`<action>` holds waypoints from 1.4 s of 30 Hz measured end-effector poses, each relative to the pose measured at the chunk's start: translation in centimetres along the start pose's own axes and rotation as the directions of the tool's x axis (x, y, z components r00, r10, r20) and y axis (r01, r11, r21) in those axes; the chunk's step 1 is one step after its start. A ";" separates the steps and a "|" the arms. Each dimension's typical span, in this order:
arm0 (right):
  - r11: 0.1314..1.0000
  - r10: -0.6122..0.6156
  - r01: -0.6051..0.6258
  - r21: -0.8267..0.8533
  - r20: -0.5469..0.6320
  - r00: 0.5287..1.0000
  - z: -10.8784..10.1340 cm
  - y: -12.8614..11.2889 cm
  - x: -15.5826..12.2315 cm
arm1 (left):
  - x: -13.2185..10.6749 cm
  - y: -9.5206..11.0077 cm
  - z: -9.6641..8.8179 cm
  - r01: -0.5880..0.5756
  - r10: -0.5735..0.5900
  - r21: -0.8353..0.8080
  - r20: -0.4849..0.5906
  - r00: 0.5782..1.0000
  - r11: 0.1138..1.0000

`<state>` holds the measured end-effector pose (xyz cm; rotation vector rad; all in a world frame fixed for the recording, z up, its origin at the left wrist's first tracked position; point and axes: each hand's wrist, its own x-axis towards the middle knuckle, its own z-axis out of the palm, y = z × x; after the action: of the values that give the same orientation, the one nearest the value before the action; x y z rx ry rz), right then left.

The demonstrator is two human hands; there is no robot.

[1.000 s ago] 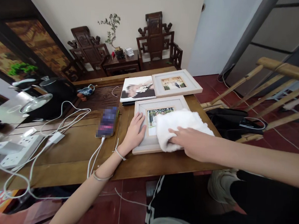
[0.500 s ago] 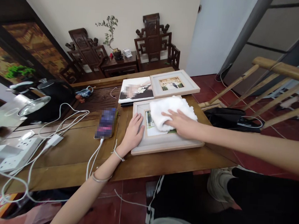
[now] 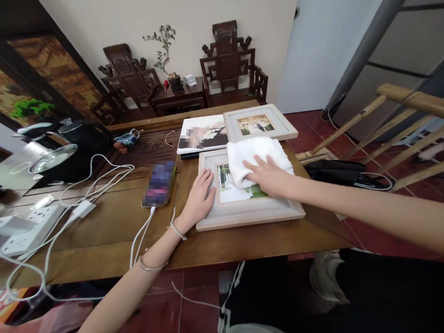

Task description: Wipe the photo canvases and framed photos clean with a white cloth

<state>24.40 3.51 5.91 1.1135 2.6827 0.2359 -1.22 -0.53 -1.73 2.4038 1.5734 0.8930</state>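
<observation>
A pale wooden picture frame (image 3: 241, 216) lies flat on the wooden table (image 3: 103, 234) in front of me. My left hand (image 3: 199, 195) rests flat on the frame's left border, fingers stretched out. My right hand (image 3: 269, 177) lies palm down, fingers extended, on a white cloth (image 3: 255, 151) that covers the frame's upper right part and some of the photo. The hand presses on the cloth rather than gripping it.
A second framed photo (image 3: 261, 123) and a canvas print (image 3: 201, 133) lie behind the frame. A phone (image 3: 159, 184) on a white cable sits to the left, then cables, a power strip (image 3: 23, 226) and a kettle (image 3: 80, 133). A bamboo chair (image 3: 420, 104) and black bag (image 3: 339, 172) stand right.
My right hand slid the white cloth from the frame's lower right up across the photo to its upper right. My left hand stayed on the frame's left border.
</observation>
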 end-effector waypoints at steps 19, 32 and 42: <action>0.966 -0.118 0.084 0.243 0.130 0.984 -3.1 -6.4 -4.7 | 0.1 0.0 0.2 0.014 -0.015 -0.036 -0.027 1.000 0.999; 0.984 -0.016 0.030 0.177 -0.080 0.997 -2.8 -2.7 7.3 | 0.2 1.6 -0.6 0.083 -0.128 -0.309 -0.128 0.984 0.947; 0.955 -0.195 0.149 0.255 0.168 0.966 -5.9 -8.2 -0.8 | 0.0 1.3 -0.5 0.095 -0.155 -0.339 -0.155 0.976 0.936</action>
<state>17.78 -3.15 9.75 0.9004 2.6621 -0.2224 -0.45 -1.24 -0.82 2.0165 1.4732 1.2634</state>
